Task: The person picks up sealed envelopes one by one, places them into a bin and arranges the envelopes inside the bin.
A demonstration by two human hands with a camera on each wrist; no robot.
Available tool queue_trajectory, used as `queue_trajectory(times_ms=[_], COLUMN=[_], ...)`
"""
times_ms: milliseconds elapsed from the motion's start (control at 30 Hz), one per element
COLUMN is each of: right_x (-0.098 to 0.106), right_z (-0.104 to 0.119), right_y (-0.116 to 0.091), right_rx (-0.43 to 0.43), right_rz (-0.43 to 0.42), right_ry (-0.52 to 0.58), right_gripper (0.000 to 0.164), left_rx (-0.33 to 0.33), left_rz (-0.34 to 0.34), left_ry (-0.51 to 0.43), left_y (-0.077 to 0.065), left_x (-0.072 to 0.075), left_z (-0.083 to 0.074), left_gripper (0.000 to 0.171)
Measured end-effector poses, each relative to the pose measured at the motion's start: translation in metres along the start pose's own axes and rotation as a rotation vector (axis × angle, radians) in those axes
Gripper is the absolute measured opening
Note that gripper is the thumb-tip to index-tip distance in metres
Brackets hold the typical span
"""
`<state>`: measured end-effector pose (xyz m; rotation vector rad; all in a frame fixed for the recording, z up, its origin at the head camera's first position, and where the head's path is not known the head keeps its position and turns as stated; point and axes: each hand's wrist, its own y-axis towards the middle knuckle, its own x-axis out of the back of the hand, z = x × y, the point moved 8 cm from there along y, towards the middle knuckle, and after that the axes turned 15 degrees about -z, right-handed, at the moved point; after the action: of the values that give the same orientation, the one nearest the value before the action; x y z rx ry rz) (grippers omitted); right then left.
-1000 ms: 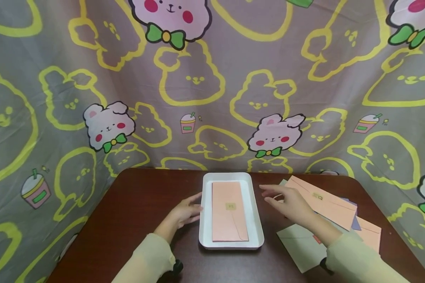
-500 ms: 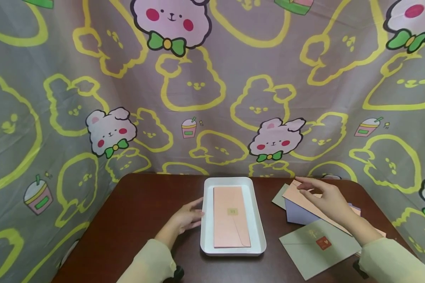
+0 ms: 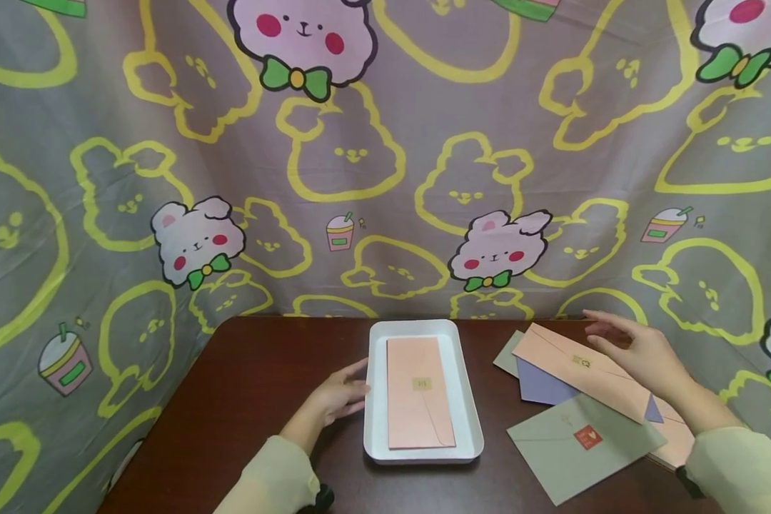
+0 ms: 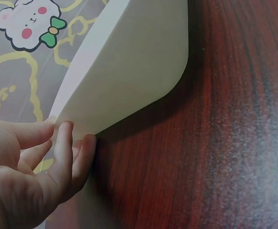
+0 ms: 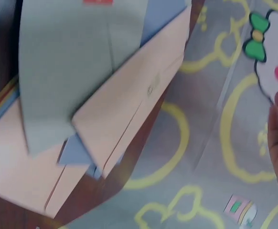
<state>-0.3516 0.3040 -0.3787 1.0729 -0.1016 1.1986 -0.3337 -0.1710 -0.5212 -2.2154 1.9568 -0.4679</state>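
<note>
My left hand (image 3: 335, 394) is at the left side of a white tray (image 3: 474, 421); in the left wrist view its fingertips touch the tray wall (image 4: 124, 71) near the rim. A pink envelope (image 3: 417, 410) with a gold label lies lengthwise in the tray. My right hand (image 3: 645, 357) hovers by the far right part of the envelope pile, fingers loosely bent, holding nothing. Topmost there is a pink envelope (image 3: 552, 348) with a gold sticker. Beneath it show a blue-purple envelope (image 3: 542, 385) and a grey-green envelope (image 3: 546, 442) with a red seal.
More pink envelopes (image 3: 674, 437) lie at the pile's lower right, partly hidden by the right arm. A grey-green corner (image 3: 507, 357) sticks out at the pile's upper left. A patterned curtain (image 3: 385, 178) hangs around the back and sides of the dark wooden table (image 3: 263, 371).
The right hand has moved rightward from beside the tray, across the pile to its far right, uncovering the top pink envelope. The left hand and tray have stayed put; the head view shifted slightly.
</note>
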Motion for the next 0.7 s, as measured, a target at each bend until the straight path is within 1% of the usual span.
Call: queue_trajectory(times_ms=[100, 200, 367, 467, 600, 700], right_x=[0.006, 0.013, 0.020, 0.020, 0.016, 0.012], right_z=[-0.015, -0.027, -0.041, -0.048, -0.059, -0.068], right_y=[-0.003, -0.006, -0.009, -0.009, -0.013, -0.017], right_rx=[-0.050, -0.072, -0.071, -0.064, -0.062, -0.088], right_rz=[0.042, 0.044, 0.034, 0.046, 0.091, 0.154], right_ry=[-0.034, -0.048, -0.068, -0.109, -0.179, -0.204], right_gripper=[0.047, 0.047, 0.045, 0.044, 0.043, 0.045], left_rx=[0.002, 0.003, 0.006, 0.007, 0.011, 0.009], left_rz=[0.003, 0.007, 0.001, -0.009, -0.003, 0.004], left_ry=[0.003, 0.004, -0.002, 0.003, 0.000, 0.000], left_y=[0.000, 0.001, 0.002, 0.003, 0.002, 0.001], left_x=[-0.001, -0.002, -0.002, -0.001, -0.002, -0.004], left_z=[-0.002, -0.003, -0.003, -0.003, -0.003, -0.004], left_gripper=[0.065, 0.065, 0.065, 0.065, 0.065, 0.065])
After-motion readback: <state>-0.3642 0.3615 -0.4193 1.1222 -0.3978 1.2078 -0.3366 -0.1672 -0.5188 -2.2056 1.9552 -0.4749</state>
